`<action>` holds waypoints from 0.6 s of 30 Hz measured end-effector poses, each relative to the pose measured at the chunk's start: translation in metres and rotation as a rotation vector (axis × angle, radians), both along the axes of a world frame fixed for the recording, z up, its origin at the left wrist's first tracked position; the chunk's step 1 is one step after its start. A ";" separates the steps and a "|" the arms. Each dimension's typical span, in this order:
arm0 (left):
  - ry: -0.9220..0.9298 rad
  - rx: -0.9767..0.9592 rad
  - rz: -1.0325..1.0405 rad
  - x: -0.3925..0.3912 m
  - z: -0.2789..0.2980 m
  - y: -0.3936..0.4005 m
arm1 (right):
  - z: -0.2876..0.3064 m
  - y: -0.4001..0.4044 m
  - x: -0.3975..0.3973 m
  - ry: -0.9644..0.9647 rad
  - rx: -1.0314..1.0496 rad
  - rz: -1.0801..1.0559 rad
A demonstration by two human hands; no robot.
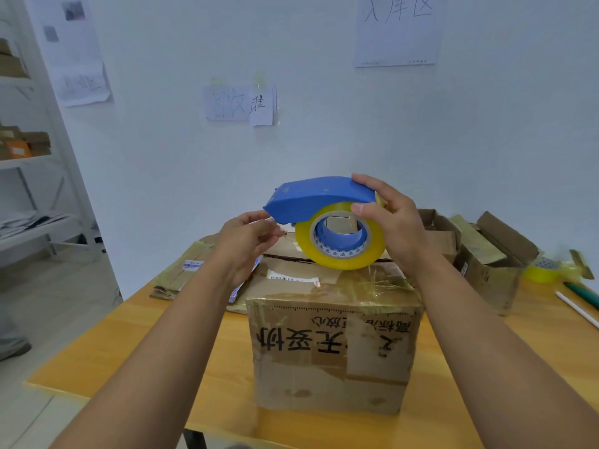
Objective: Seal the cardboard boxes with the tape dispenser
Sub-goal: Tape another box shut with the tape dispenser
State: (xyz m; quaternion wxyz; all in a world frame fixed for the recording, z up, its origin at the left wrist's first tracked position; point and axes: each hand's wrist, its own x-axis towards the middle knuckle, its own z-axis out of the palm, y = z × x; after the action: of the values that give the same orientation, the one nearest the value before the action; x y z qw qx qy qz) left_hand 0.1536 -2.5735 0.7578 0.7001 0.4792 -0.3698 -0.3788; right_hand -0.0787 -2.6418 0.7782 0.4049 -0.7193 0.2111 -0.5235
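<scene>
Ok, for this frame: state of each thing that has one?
tape dispenser: held in the air above the box
right hand: gripping the dispenser
left hand: pinching at the dispenser's front end
front box: flaps closed
right box: flaps open

You can read 入库区 on the wall sheet (pixel 398 29); the cardboard box (pixel 334 354) at the worktop's near edge bears large inverted characters, partly torn.
</scene>
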 end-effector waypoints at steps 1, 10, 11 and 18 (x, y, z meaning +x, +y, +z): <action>0.002 0.008 -0.017 0.003 0.000 0.001 | 0.001 -0.001 0.000 0.006 0.009 0.001; 0.214 0.189 -0.189 0.018 -0.001 0.005 | 0.002 -0.008 0.000 0.047 0.023 0.042; 0.218 0.202 -0.202 0.019 0.000 0.005 | 0.002 -0.008 0.000 0.048 0.022 0.047; 0.170 0.268 -0.235 0.025 0.004 0.002 | 0.003 -0.007 0.002 0.072 0.014 0.058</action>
State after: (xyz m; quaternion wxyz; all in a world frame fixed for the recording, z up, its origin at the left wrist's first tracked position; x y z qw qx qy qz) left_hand 0.1789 -2.5718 0.7622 0.6097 0.4878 -0.3090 -0.5429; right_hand -0.0770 -2.6493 0.7810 0.4171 -0.7406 0.2081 -0.4839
